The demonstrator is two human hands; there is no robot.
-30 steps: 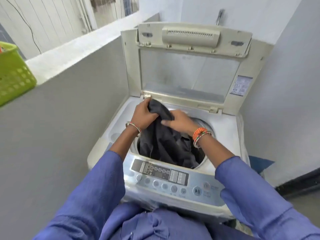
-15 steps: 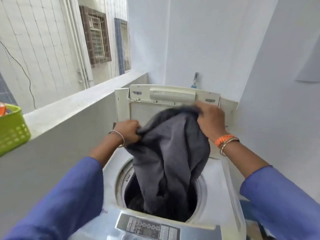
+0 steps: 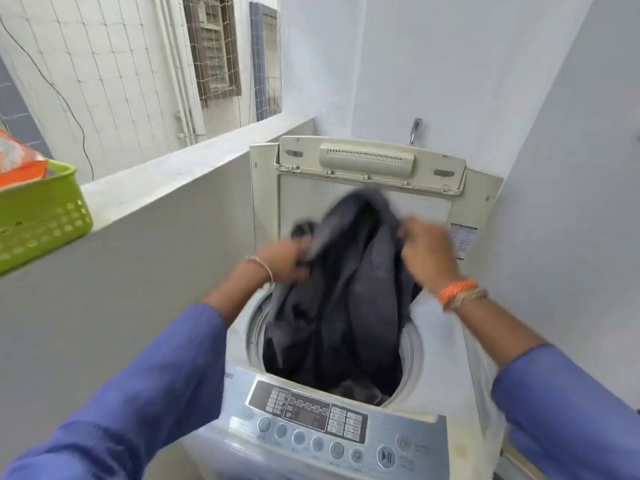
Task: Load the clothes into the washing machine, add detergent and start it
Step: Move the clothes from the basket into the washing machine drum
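Pale walls (image 3: 450, 64), grey ledge (image 3: 166, 174), shuttered window (image 3: 211, 46), perhaps netted

Dark grey garment (image 3: 346, 289) over my washing machine (image 3: 426, 431)
It hangs bunched into the open drum, lid (image 3: 370, 168) upright behind.

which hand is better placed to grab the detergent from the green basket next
Probably the left hand: the green basket sits on the ledge on its side. The right hand is across the washing machine. Both grip the dark garment.
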